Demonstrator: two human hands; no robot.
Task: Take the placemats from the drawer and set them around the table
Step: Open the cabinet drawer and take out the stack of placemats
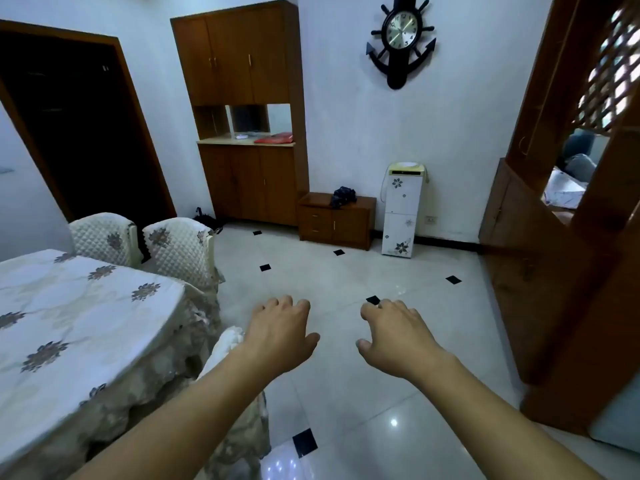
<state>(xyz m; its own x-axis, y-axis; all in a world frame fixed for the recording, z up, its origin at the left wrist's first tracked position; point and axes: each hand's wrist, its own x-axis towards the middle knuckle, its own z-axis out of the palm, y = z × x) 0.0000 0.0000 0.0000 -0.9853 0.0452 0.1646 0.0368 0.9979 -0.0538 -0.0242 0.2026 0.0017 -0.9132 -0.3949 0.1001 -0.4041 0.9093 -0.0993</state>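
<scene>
Both bare forearms reach forward over the tiled floor (346,341). The left hand (277,332) and right hand (398,336) hang palm down, side by side but apart, fingers loosely spread and curled a little, holding nothing and touching nothing.

To the left, just beside the left arm, is the surface (69,323), draped in a pale cloth with a flower print; its lace edge hangs toward the floor. No placemats lie on the part that shows. Two chairs (138,240) in quilted white covers stand at its far end, close together.

Further off, against the back wall, a low cabinet (336,220) has two small drawers (315,223) on its left side, both closed, and a dark bundle (343,196) on top. The placemats cannot be seen anywhere. Just right of the cabinet stands a white dispenser (401,213). Left of it rises a tall cupboard (242,133) with something red (274,138) on its shelf. A clock (401,36) shaped like an anchor hangs on the wall above.
</scene>
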